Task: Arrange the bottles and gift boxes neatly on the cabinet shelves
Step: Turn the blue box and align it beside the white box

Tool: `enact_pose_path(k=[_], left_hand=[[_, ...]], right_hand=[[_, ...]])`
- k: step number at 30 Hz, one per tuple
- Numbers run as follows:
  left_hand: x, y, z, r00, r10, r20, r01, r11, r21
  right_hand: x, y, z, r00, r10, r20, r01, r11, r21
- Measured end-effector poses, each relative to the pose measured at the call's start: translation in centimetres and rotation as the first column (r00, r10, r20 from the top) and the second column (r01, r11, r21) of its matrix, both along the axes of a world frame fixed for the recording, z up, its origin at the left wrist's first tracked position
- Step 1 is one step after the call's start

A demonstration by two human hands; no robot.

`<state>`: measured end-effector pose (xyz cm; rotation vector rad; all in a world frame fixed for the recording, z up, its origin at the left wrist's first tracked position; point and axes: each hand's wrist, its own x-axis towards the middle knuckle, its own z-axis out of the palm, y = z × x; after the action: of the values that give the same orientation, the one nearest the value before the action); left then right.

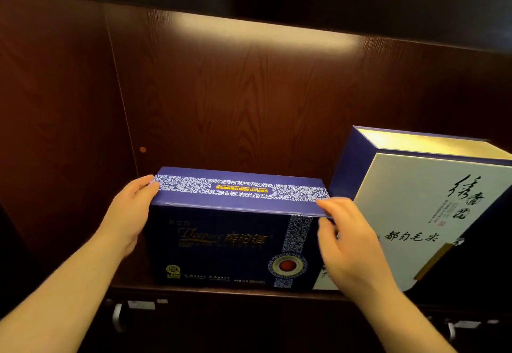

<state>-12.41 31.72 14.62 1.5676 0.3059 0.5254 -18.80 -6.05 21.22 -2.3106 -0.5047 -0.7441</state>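
Two gift boxes on the shelf [221, 290]: blue box [221, 241] at 6 o'clock, white box [415, 214] at 3. Left hand [130, 214] and right hand [352, 244], fingers spread, press the blue box's two ends.

Both forearms are bare right down to the bottom edge of the view, with no sleeve showing. The left hand [130, 214] and right hand [352, 244] seem bare of rings, though the light is dim.
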Motion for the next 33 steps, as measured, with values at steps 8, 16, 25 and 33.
enact_pose_path(k=[8, 16, 25, 33], left_hand=[[1.0, -0.4, 0.1, 0.999, 0.005, -0.039, -0.01, 0.991, -0.13], [0.0, -1.1, 0.1, 0.997, -0.003, -0.076, -0.015, 0.972, -0.234], [-0.3, -1.3, 0.5, 0.997, -0.009, -0.075, -0.012, 0.963, -0.27], [-0.4, -1.2, 0.7, 0.997, -0.024, -0.072, 0.002, 0.957, -0.289]], right_hand=[[9.3, 4.3, 5.9, 0.914, -0.069, -0.4, -0.258, 0.662, -0.704], [12.2, 4.9, 4.5, 0.795, -0.127, -0.593, -0.401, 0.625, -0.67], [12.1, 4.8, 4.0, 0.834, -0.058, -0.548, -0.346, 0.719, -0.603], [11.5, 4.5, 3.7, 0.846, -0.038, -0.532, -0.336, 0.737, -0.586]])
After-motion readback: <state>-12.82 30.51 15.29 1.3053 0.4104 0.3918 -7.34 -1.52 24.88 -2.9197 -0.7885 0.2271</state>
